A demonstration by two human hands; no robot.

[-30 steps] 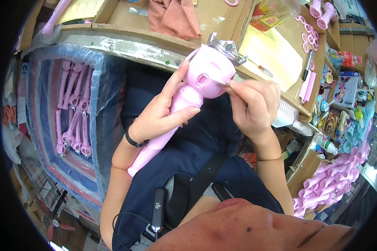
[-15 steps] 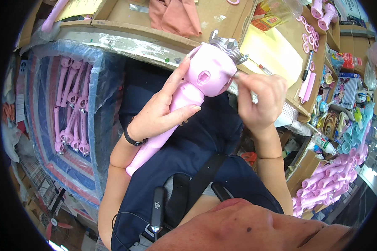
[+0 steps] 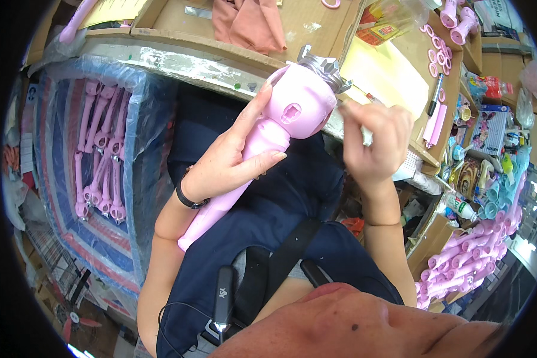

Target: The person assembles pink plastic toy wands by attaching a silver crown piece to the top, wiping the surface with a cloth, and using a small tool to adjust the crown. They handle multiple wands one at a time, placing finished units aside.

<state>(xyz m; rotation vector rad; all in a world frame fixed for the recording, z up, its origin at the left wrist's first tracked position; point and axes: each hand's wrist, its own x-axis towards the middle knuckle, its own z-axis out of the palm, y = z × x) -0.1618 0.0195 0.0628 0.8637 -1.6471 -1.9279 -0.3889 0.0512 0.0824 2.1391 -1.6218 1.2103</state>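
Note:
A pink plastic toy wand (image 3: 267, 136) lies slanted across my lap, its round hollow head (image 3: 307, 98) uppermost. My left hand (image 3: 221, 158) is closed round its neck, the thumb in front and the fingers along the head's left side. A faceted silver crown (image 3: 322, 68) sits on top of the head, and an oval opening shows in its front. To the right of the head, my right hand (image 3: 376, 137) has its fingers pinched, close to the head's right edge but apart from it. Whatever is between those fingertips is too small or hidden to make out.
A cardboard tray (image 3: 191, 45) with a salmon cloth (image 3: 247, 24) stands ahead. Yellow paper (image 3: 394, 77), a thin tool (image 3: 370, 95), a marker (image 3: 435, 95) and pink rings (image 3: 440, 56) lie right. Pink handles fill a plastic-lined box (image 3: 134, 161) at left; more handles (image 3: 471, 256) are stacked at right.
My right hand has drawn slightly away to the right from the wand's head, its fingertips no longer at the edge. My left hand and the wand have stayed almost still.

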